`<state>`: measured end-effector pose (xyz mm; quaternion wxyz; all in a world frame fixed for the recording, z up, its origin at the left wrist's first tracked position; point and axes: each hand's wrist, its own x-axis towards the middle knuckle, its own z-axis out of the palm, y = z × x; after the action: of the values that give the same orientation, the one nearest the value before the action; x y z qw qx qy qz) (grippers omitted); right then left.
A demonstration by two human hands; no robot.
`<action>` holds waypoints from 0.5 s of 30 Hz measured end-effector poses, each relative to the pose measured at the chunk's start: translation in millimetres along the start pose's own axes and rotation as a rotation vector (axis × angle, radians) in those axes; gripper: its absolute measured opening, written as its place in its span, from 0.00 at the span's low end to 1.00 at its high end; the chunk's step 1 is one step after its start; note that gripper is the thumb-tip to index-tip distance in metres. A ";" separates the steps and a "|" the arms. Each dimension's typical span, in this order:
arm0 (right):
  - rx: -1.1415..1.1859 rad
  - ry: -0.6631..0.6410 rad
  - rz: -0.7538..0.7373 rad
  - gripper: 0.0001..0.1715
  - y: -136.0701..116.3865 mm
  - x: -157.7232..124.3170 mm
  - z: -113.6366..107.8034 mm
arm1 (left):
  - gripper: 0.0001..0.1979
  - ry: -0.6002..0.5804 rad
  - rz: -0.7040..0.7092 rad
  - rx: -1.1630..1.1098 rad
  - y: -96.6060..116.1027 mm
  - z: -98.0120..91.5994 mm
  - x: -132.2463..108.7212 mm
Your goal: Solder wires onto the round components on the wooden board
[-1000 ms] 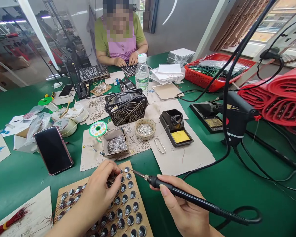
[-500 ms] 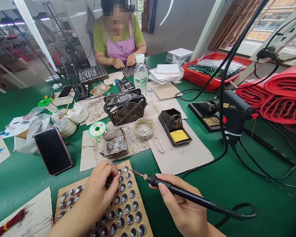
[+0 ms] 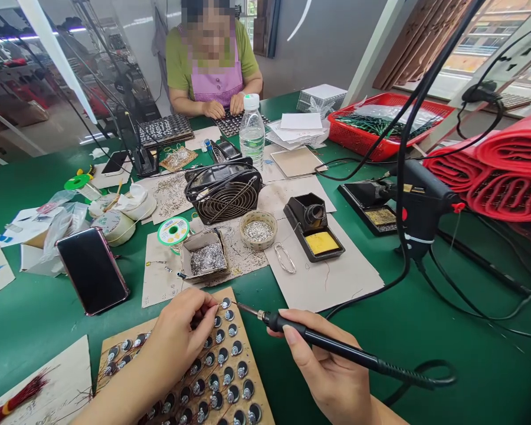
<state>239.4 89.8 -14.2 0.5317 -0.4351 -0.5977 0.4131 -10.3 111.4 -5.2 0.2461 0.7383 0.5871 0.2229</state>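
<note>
Left hand (image 3: 181,333): shifted slightly toward the board's far-right corner; grip pinched together, anything held too small to tell.
Right hand (image 3: 325,378): grip wrapped round a soldering iron (image 3: 336,350), tip beside the corner component (image 3: 226,303).
Board (image 3: 259,394): on the counter (image 3: 39,319).

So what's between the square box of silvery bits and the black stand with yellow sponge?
Head view: a round tan dish and a silver wire loop.

The soldering iron handle (image 3: 340,349) is smooth plastic, the board (image 3: 232,362) matt and wood-like
</note>
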 end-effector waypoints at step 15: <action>0.117 0.002 0.099 0.11 3.8 4.2 8.6 | 0.11 -0.047 -0.029 -0.031 3.3 -4.8 8.2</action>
<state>230.9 94.6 -17.5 0.5358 -0.4329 -0.5497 0.4726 -9.0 119.2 0.9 0.2745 0.7309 0.5881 0.2110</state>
